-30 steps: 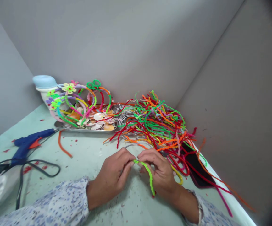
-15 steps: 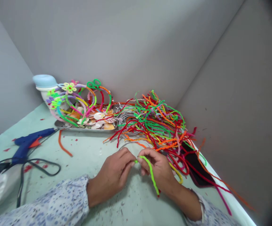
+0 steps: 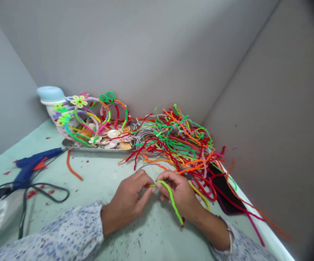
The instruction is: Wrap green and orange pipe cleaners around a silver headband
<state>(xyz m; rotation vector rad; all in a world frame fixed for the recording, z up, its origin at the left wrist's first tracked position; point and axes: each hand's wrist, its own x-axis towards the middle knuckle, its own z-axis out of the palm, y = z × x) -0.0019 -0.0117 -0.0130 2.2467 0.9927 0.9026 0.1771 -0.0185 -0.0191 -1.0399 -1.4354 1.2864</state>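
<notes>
We see a lime-green fuzzy stem (image 3: 174, 205) and a tangle (image 3: 184, 139) of red, orange, green, yellow and pink ones, near multicoloured, banded headbands (image 3: 108, 115). Our pale sleeves (image 3: 75, 230) are speckled blue; the glue gun (image 3: 26, 172) is dark blue with an orange-red trigger (image 3: 40, 165), the tabletop (image 3: 99, 174) pale green.

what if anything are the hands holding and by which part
A fuzzy lime-green pipe cleaner: the left hand and the right hand pinch it by its upper part, close together, while its lower length hangs loose.

Tbl (image 3: 99, 170) w/ glue gun (image 3: 26, 168); shell tray (image 3: 105, 150); pipe clnrs (image 3: 180, 145)
</notes>
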